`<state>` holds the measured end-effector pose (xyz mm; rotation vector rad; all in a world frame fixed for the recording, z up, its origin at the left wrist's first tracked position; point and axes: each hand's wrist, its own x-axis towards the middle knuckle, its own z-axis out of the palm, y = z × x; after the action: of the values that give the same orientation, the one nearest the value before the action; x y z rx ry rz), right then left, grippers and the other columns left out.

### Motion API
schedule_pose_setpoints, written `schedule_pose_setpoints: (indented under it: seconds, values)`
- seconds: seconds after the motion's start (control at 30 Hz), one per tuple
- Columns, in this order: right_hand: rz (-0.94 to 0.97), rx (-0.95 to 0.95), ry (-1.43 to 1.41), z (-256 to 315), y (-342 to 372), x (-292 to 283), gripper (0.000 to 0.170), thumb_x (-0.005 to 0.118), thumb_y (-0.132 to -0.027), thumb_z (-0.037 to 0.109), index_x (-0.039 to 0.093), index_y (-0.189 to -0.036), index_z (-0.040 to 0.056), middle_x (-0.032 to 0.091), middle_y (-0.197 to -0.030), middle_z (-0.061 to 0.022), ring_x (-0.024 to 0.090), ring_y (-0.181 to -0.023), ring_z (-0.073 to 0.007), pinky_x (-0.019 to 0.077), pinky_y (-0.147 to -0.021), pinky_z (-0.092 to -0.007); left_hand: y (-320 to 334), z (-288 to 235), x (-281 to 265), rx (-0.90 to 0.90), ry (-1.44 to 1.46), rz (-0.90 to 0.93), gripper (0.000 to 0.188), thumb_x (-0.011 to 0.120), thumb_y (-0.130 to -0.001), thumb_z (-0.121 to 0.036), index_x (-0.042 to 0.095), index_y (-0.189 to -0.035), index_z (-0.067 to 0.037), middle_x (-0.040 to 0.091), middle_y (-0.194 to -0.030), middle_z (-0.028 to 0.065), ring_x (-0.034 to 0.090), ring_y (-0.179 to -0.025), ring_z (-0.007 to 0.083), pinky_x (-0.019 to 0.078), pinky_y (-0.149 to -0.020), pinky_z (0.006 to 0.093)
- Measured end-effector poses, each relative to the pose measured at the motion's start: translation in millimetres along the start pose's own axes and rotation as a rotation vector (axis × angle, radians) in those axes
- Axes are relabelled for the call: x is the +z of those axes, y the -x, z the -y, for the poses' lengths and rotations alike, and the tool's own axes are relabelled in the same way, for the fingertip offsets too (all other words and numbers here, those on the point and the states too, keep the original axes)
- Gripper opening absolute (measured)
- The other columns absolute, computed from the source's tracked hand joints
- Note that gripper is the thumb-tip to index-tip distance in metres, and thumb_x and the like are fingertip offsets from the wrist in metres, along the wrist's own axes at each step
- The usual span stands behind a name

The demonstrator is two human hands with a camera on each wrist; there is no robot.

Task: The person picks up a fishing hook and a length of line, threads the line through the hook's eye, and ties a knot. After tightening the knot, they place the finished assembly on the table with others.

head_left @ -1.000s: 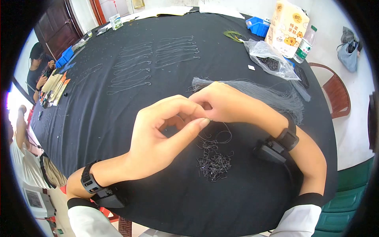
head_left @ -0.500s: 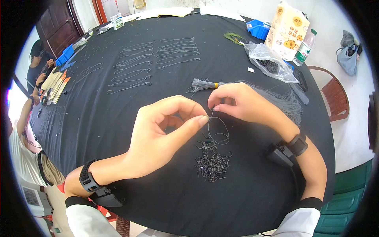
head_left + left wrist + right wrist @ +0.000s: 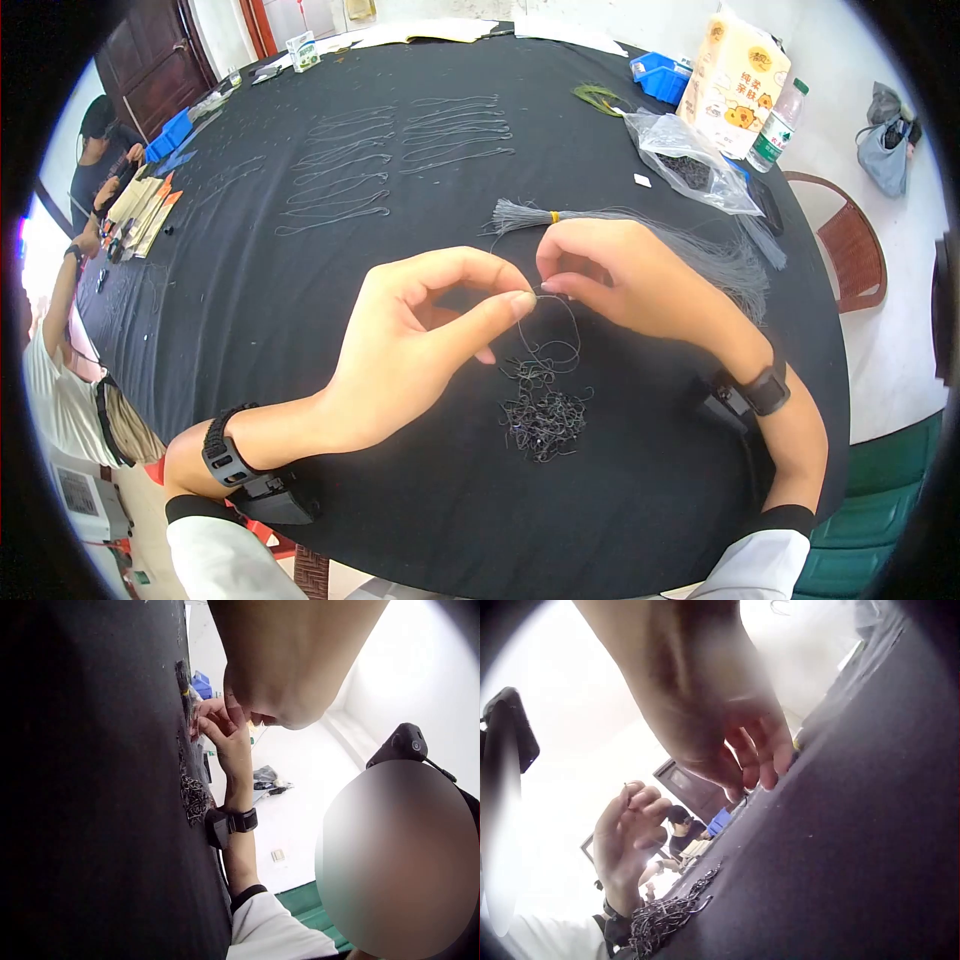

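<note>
My left hand (image 3: 415, 345) pinches a thin grey fishing line between thumb and index finger, over the near middle of the table. From those fingertips the line hangs in a loose loop (image 3: 577, 330). Just to the right, my right hand (image 3: 640, 275) has its thumb and index finger pinched together by the line; a tiny dark bit shows at these fingertips (image 3: 744, 796) in the right wrist view, and I cannot tell what it is. Below both hands lies a tangled pile of dark fish hooks (image 3: 545, 420). Behind the right hand lies a bundle of grey line (image 3: 522, 216) with a yellow band.
Looped lines (image 3: 340, 180) lie in two columns on the black tablecloth (image 3: 230, 320). At the far right are an open plastic bag (image 3: 690, 165) of dark pieces, a tissue pack (image 3: 735, 85), a bottle (image 3: 778, 130) and a blue bin (image 3: 660, 77). Another person (image 3: 95, 160) sits at the left.
My right hand has drawn away from the left fingertips to the right, uncovering the banded end of the bundle, then dipped slightly lower. The left hand keeps its pinch and the loop hangs freely.
</note>
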<state>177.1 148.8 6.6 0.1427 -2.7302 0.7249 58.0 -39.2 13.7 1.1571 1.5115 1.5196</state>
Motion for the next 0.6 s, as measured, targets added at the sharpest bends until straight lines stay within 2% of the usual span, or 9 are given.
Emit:
schedule_pose_setpoints:
  seconds: [0.1,0.23,0.33,0.43,0.6]
  values:
    - [-0.091,-0.037,-0.059,21,5,-3,0.011,0.062,-0.079,0.005,0.053,-0.085,0.0033,0.058,-0.076,-0.0118,0.059,-0.068,-0.0271,0.0462,-0.061,-0.0353,1,0,0,0.065,-0.009,-0.001,0.01,0.061,-0.086,-0.002,0.064,-0.094,0.003,0.06,-0.109,0.0129,0.059,-0.087,0.0123,0.0541,-0.062,0.0238]
    - [-0.222,-0.047,-0.119,46,10,-10,0.014,0.06,-0.078,-0.001,0.053,-0.09,0.0036,0.058,-0.076,-0.0114,0.061,-0.067,-0.026,0.0475,-0.058,-0.0326,6,-8,3,-0.081,0.184,0.078,0.009,0.061,-0.085,-0.002,0.064,-0.093,0.003,0.058,-0.111,0.0133,0.061,-0.098,0.0185,0.0578,-0.059,0.0279]
    - [-0.229,-0.13,-0.094,47,11,-12,0.018,0.058,-0.078,-0.004,0.054,-0.093,0.0033,0.059,-0.078,-0.0113,0.062,-0.066,-0.0248,0.0482,-0.057,-0.0314,8,-12,3,-0.14,0.231,0.103,0.009,0.06,-0.085,-0.001,0.064,-0.092,0.003,0.058,-0.112,0.0132,0.06,-0.102,0.0208,0.0579,-0.061,0.0278]
    - [-0.223,-0.098,-0.094,50,14,-12,0.017,0.058,-0.078,-0.003,0.054,-0.094,0.0026,0.06,-0.08,-0.0115,0.062,-0.068,-0.026,0.0489,-0.06,-0.0324,8,-10,3,-0.033,0.15,0.084,0.008,0.06,-0.085,0.0,0.064,-0.092,0.003,0.056,-0.115,0.0139,0.06,-0.1,0.0187,0.0578,-0.061,0.0277]
    - [-0.358,0.058,0.222,34,26,-21,0.015,0.056,-0.08,-0.001,0.054,-0.094,0.0026,0.06,-0.081,-0.0124,0.062,-0.072,-0.0274,0.0489,-0.064,-0.0346,7,-12,-1,0.078,0.082,0.038,0.007,0.06,-0.084,0.0,0.064,-0.09,0.002,0.053,-0.117,0.0142,0.057,-0.096,0.0148,0.0572,-0.06,0.0262]
